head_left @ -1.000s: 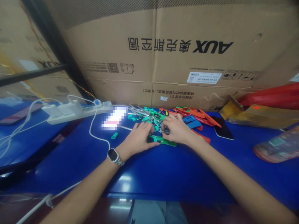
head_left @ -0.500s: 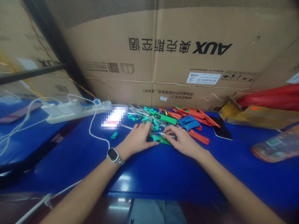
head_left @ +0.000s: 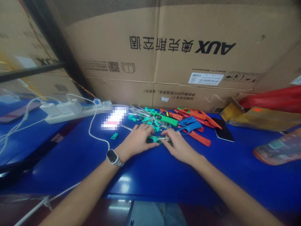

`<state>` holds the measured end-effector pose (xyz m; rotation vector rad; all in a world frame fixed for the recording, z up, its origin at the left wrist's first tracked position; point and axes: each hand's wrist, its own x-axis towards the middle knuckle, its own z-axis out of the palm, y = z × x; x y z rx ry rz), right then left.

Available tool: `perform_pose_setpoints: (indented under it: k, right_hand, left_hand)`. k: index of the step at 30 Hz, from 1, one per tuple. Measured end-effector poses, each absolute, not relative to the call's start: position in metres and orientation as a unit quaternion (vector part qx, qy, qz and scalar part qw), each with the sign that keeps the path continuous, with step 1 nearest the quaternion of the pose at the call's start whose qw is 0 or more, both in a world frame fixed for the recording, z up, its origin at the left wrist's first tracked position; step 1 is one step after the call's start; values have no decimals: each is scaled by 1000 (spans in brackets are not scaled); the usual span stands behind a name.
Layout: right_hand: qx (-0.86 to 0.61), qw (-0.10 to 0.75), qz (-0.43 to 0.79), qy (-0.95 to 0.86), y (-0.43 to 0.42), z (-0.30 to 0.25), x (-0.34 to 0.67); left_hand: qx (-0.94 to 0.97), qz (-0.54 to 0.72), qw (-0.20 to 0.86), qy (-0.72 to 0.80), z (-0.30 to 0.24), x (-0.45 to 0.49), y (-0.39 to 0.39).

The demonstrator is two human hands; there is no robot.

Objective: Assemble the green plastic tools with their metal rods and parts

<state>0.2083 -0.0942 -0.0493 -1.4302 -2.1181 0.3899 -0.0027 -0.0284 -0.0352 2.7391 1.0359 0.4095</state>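
On the blue tabletop lies a green plastic lighter casing [head_left: 158, 140] with small metal parts showing inside it. The fingers of my left hand [head_left: 138, 139] close around its left end, with the thumb along the near edge. At the other end, my right hand [head_left: 180, 142] pinches a metal piece against the casing; the fingers partly hide it. Just behind are loose metal rods [head_left: 143, 112], small teal plastic pieces [head_left: 133, 117] and another green casing [head_left: 167, 120]. A blue casing [head_left: 191, 124] and several orange-red casings [head_left: 199, 138] are heaped to the right.
A lit, blurred-out screen [head_left: 114, 118] and a white power strip [head_left: 70, 114] with cables are on the left. One teal piece [head_left: 114, 136] lies apart. Rightward are a dark phone [head_left: 223, 130], a plastic bottle [head_left: 277, 149] and a brown package [head_left: 265, 117]. A large cardboard box [head_left: 160, 69] stands behind.
My right hand has shifted slightly left and lower, and its metal piece now lies down along the casing. The left hand stays nearly in place.
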Motion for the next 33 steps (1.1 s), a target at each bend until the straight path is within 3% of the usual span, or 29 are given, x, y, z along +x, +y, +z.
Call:
perform_pose_setpoints:
  k: [18, 33]
  right_hand:
    - [-540, 279, 21, -794, -92, -54, 212]
    - [-553, 272, 31, -787, -92, -58, 209]
  left_hand:
    - [929, 133, 86, 336, -36, -3, -28]
    - [916, 184, 232, 272, -33, -18, -6]
